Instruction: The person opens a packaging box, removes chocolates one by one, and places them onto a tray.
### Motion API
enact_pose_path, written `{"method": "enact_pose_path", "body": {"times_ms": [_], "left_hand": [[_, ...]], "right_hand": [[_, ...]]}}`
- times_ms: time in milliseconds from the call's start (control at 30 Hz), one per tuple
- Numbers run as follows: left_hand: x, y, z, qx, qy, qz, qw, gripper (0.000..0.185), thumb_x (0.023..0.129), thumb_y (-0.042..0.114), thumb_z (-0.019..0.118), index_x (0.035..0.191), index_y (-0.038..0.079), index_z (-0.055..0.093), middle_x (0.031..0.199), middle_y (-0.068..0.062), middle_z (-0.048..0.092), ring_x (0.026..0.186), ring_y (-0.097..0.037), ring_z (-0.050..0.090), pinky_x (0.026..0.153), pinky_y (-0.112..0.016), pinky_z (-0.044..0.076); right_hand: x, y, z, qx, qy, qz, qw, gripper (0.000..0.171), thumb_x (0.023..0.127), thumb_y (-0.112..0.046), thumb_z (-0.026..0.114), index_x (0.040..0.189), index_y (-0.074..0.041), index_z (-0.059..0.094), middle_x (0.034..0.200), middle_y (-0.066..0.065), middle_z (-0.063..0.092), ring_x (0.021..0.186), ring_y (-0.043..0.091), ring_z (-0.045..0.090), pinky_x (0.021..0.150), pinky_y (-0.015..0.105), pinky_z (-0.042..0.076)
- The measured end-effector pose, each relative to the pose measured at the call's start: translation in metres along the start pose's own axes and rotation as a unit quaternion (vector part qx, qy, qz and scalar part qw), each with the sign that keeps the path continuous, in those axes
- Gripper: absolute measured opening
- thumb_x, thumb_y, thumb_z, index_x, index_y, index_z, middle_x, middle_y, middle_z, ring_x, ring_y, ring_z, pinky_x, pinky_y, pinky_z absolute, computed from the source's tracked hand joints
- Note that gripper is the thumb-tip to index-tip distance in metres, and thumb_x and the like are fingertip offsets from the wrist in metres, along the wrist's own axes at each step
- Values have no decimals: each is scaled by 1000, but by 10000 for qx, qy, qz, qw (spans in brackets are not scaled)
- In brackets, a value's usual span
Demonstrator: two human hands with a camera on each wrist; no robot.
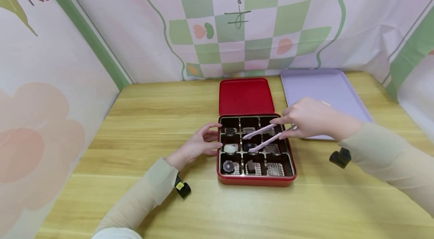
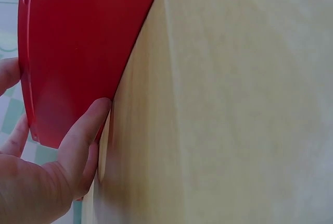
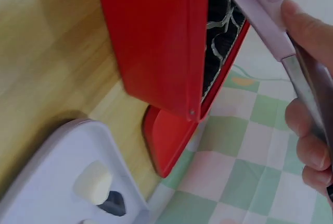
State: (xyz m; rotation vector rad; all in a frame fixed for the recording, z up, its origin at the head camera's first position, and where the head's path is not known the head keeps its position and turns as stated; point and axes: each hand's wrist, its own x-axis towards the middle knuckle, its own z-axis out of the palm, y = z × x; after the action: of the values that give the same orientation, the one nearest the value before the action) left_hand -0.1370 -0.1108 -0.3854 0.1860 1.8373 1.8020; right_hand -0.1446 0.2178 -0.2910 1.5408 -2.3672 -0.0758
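A red tin box [image 1: 255, 181] stands with its lid [image 1: 245, 97] folded back, a dark divided insert inside it. My left hand [image 1: 200, 143] rests against the tin's left side, fingers and thumb spread along the wall. Over the insert, my right hand [image 1: 308, 118] grips lilac tongs [image 1: 259, 132] with metal arms. Their parted tips reach down around a dark round chocolate [image 1: 248, 146] in the middle compartment. A dark cube chocolate [image 1: 229, 131], a white one [image 1: 229, 149] and a round brown one [image 1: 228, 166] fill the left column. A brown block chocolate [image 1: 251, 166] sits front centre.
A lilac tray [image 1: 317, 84] lies behind and right of the tin, partly under the right forearm. On it are a white piece [image 3: 93, 182] and a dark piece [image 3: 113, 203]. Printed cloth [image 1: 230, 43] hangs behind the wooden table [image 1: 152, 118].
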Motion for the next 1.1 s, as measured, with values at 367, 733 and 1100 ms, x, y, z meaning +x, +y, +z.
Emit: {"method": "enact_pose_path", "body": {"times_ms": [367,733,1100], "left_hand": [[2,0,0,4,14,-25,10000,64,85,-8,61,140,13,38,137,-23,40,115,-29,51,82,-41,59],[2,1,0,-11,57,-41,10000,64,84,-10,60,140,14,39,138,-22,41,120,-32,48,81,-40,59],[-2,3,2,30,58,-36,10000,63,85,-9,60,140,12,38,138,-23,40,120,-31,48,81,-40,59]], "right_hand": [[20,-3,2,6,-593,-179,9981,30,79,-42,72,97,-19,74,63,-10,59,47,7,48,39,28,40],[24,-4,12,74,-706,-221,9972,25,77,-38,75,94,-19,74,63,-10,61,48,4,48,41,26,43],[12,-4,24,112,-139,-336,9993,29,74,-34,77,96,-15,75,65,-8,62,44,5,46,37,23,40]]}}
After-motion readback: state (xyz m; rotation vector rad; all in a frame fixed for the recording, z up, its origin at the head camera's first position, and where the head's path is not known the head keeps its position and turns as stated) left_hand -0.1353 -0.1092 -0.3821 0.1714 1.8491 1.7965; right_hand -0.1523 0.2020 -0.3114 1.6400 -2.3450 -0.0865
